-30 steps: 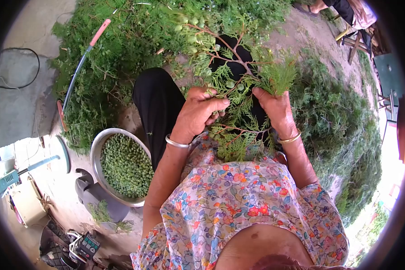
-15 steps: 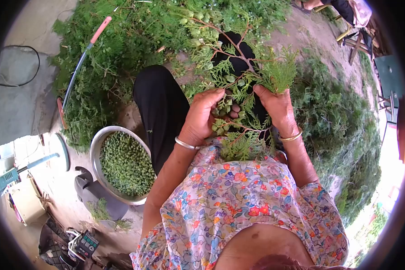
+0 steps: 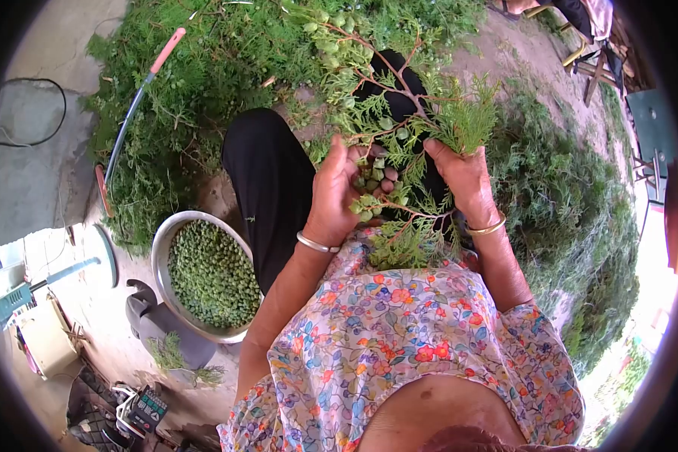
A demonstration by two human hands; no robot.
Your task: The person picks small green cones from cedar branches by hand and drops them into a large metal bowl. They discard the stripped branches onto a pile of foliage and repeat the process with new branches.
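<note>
My right hand (image 3: 462,179), a gold-coloured bangle at its wrist, grips a leafy conifer branch (image 3: 407,92) by its stem. Small green cones hang along the far part of that branch. Cupped beside it, my left hand (image 3: 337,187) holds several picked green cones (image 3: 371,175) in its palm. Its thumb is lifted away from the fingers, and a silver bangle circles the wrist. Below the left hand, a lower twig of the branch droops toward my lap. To my left stands a metal basin (image 3: 158,260) heaped with green cones (image 3: 211,275).
Cut conifer branches (image 3: 166,143) are piled ahead and left, with a saw-like tool with a pink handle (image 3: 169,50) on them. Another pile (image 3: 572,218) lies at right. A grey container (image 3: 169,331) stands beside the basin. A person's leg shows at top right.
My left thumb has lifted off the branch and the hand has opened somewhat, showing more of the cones in its palm. My right hand keeps its grip in about the same place.
</note>
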